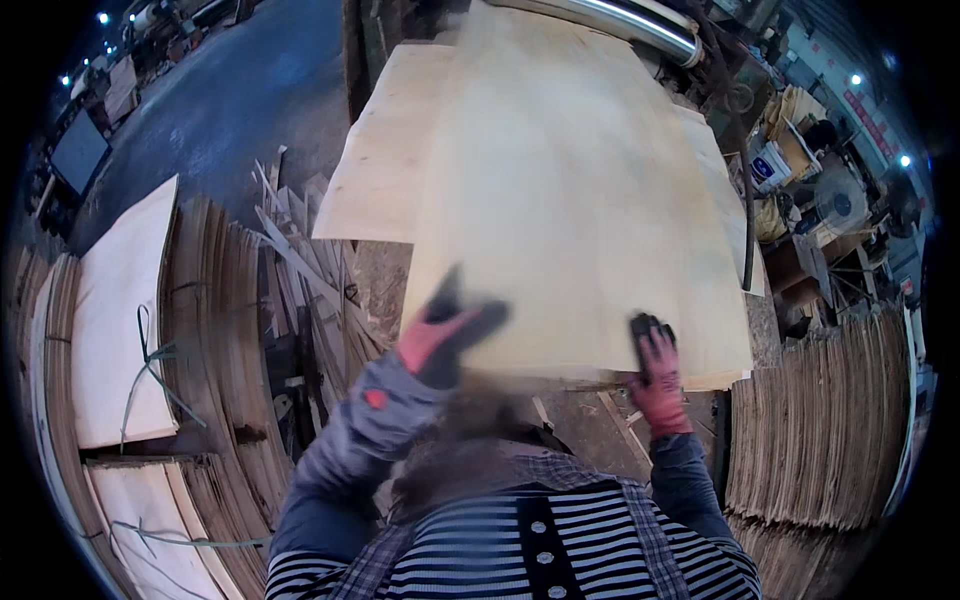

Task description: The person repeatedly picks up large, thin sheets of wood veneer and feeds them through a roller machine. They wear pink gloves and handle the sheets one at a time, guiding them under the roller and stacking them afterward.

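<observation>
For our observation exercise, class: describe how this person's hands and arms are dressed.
The left hand and right hand wear gloves, pinkish-red with dark areas toward the fingers; the left is blurred. The forearm coverings look greyish-blue, the left with a small red patch. Higher up, striped sleeves show dark and pale bands.

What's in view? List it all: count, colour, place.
Wood sheets: several, cream, centre
Roller: one visible, silver, top
Wood strips: many, grey-brown, left of sheets
Bundles: at least two, pale and brown, left
Stacked sheets: many, brown, right
Bucket: one, white and blue, upper right
Fan: at least one, pale, right
Lights: several, white, upper corners
Striped top: one, black-white, bottom
Left hand: one, pink-black glove, blurred, sheets' near-left corner
Right hand: one, pink-black glove, sheets' near edge
</observation>
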`<action>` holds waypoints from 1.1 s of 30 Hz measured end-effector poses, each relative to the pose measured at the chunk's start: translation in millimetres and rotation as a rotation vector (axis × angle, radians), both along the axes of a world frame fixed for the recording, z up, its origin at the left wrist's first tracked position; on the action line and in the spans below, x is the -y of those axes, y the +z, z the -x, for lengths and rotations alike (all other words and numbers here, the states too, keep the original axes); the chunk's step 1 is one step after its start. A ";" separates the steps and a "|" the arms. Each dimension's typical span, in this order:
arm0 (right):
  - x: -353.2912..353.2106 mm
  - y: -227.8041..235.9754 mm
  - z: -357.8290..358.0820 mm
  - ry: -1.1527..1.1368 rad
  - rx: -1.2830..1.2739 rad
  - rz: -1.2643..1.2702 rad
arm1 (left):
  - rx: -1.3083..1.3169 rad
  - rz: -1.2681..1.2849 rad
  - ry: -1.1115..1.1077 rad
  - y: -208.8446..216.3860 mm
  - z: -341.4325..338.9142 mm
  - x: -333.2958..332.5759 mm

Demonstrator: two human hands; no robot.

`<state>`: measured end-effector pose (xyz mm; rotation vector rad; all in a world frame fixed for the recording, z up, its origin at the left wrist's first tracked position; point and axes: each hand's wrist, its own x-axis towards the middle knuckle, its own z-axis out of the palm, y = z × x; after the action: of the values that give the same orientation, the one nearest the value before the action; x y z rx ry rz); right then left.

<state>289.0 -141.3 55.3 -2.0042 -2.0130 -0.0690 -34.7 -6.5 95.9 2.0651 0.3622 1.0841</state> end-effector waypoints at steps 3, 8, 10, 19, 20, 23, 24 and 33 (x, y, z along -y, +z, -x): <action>42.1 11.6 -24.5 -0.184 -0.239 -0.151 | 0.142 0.817 -0.179 47.8 -12.6 41.7; 89.7 77.1 7.8 -0.061 -0.098 -0.406 | 0.189 1.194 -0.309 95.1 25.1 56.6; 82.8 90.2 12.2 -0.108 -0.010 -0.385 | 0.287 1.114 -0.179 90.2 26.2 46.5; -162.5 111.6 -23.4 0.012 0.206 -0.325 | 0.848 1.213 0.145 -4.8 -13.8 -69.3; -187.6 101.5 -35.4 0.026 0.204 -0.348 | 0.709 1.031 0.265 -18.1 -9.5 -65.1; -271.8 61.3 -79.6 -0.020 0.152 -0.333 | -0.211 0.336 0.784 -31.3 -3.9 -37.9; -296.1 51.2 -94.6 -0.053 0.127 -0.319 | -0.334 0.280 0.832 -43.4 0.0 -29.6; -319.1 22.0 -64.3 -0.052 0.134 -0.225 | -0.512 0.698 0.883 -131.0 43.6 13.5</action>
<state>353.3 177.8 77.3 -1.9532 -1.9320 -0.4320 -78.3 -19.9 -35.1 1.4863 1.7507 0.6766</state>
